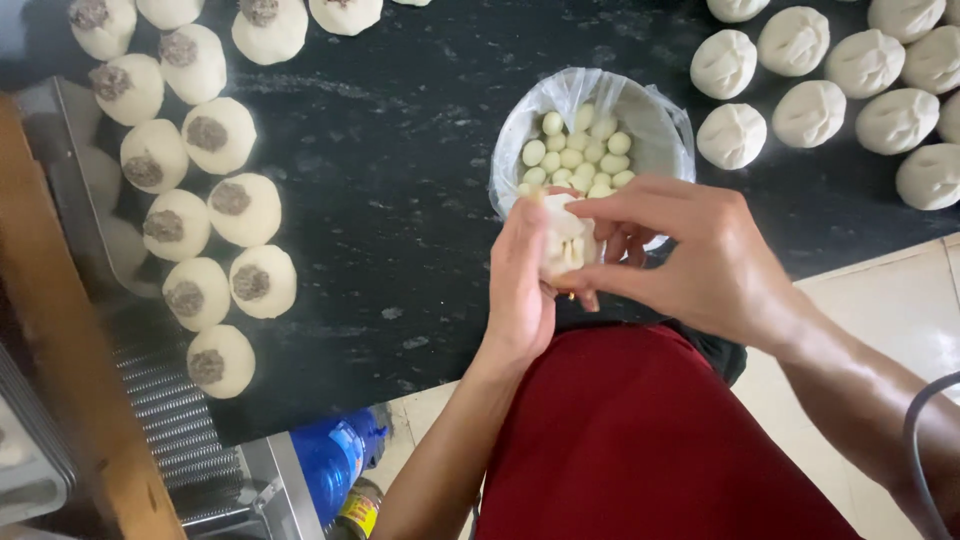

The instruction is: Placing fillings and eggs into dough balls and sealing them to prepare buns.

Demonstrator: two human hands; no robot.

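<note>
Left hand (522, 280) cups the dough piece (562, 240); right hand (690, 250) pinches its top from three o'clock; bowl (655, 120) just beyond at twelve.

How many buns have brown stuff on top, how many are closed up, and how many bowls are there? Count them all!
Open buns with brown filling, on the left: 12, top ones cut by the edge
Closed buns, on the right: about 12, some cut by the edge
Dough piece held by left hand and right hand: 1
Bowl of pale balls: 1
Total: about 26
</note>
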